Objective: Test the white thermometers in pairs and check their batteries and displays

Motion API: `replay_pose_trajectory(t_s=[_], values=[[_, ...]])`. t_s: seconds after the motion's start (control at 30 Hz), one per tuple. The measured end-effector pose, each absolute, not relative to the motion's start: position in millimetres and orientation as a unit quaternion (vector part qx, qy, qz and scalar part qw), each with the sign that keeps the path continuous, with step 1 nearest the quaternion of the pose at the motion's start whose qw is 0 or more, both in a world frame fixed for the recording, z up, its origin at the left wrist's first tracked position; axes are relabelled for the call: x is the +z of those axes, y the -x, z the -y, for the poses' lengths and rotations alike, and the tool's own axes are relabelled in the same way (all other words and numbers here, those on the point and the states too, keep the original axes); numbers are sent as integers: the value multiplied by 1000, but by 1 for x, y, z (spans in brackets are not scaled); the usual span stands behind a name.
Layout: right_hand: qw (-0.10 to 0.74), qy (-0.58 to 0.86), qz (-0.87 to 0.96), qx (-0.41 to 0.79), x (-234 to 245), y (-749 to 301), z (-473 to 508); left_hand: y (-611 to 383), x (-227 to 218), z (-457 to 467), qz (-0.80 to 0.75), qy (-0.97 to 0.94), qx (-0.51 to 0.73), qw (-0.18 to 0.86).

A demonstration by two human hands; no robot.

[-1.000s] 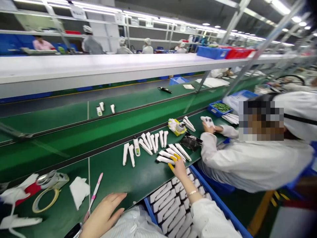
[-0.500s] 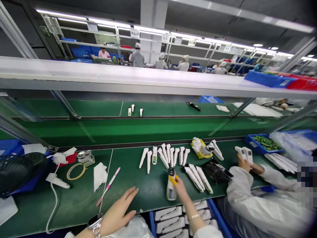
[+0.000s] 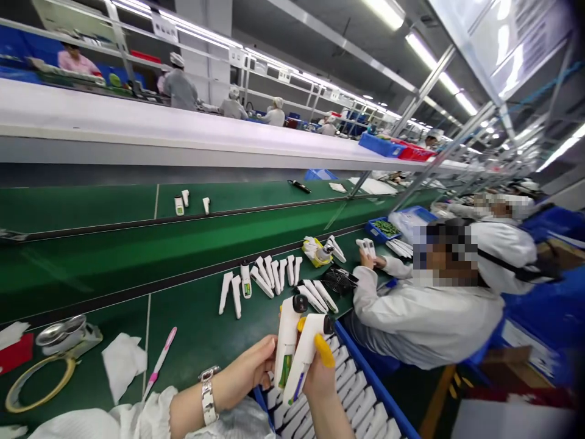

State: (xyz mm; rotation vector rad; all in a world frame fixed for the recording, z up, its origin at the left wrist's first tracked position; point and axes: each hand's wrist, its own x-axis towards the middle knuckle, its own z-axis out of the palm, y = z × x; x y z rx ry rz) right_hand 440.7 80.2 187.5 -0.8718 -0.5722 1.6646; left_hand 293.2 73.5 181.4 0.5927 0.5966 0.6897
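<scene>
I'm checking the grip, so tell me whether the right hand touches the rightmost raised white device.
Touching: the head view shows the right hand gripping the rightmost raised white device, a yellow-covered finger against its side.

Handheld devices [image 3: 287, 335], six o'clock: smooth plastic; tips [image 3: 300, 303], glossy. Worktop [image 3: 198, 323]: smooth, faintly shiny from where I stand. Bracelet [image 3: 208, 397], seven o'clock: polished metal. Creased sheet [image 3: 122, 364], eight o'clock: matt paper. Crate [image 3: 375, 379], five o'clock: plastic. Co-worker's sleeve [image 3: 371, 308], four o'clock: matt cloth.
</scene>
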Motion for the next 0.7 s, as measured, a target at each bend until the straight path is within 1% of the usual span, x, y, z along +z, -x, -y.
replay_pose_trajectory(t_s=[0.1, 0.17, 0.3, 0.37, 0.5, 0.6, 0.7], values=[[556, 370, 216, 712, 187, -438, -67, -295, 180, -76, -250, -275, 317, 872], [573, 375, 193, 703, 187, -434, -61, -292, 179, -77, -224, -253, 309, 889], [587, 400, 153, 687, 191, -429, -56, -283, 178, -79, -220, -221, 317, 896], [584, 430, 121, 678, 191, -427, -55, -278, 177, -80, -243, -255, 343, 871], [569, 487, 69, 659, 185, -426, -50, -269, 172, -83, -356, -311, 372, 799], [557, 493, 54, 666, 180, -423, -47, -263, 168, -85, -379, -293, 376, 793], [551, 493, 89, 667, 182, -415, -48, -258, 166, -85, -371, -283, 367, 805]])
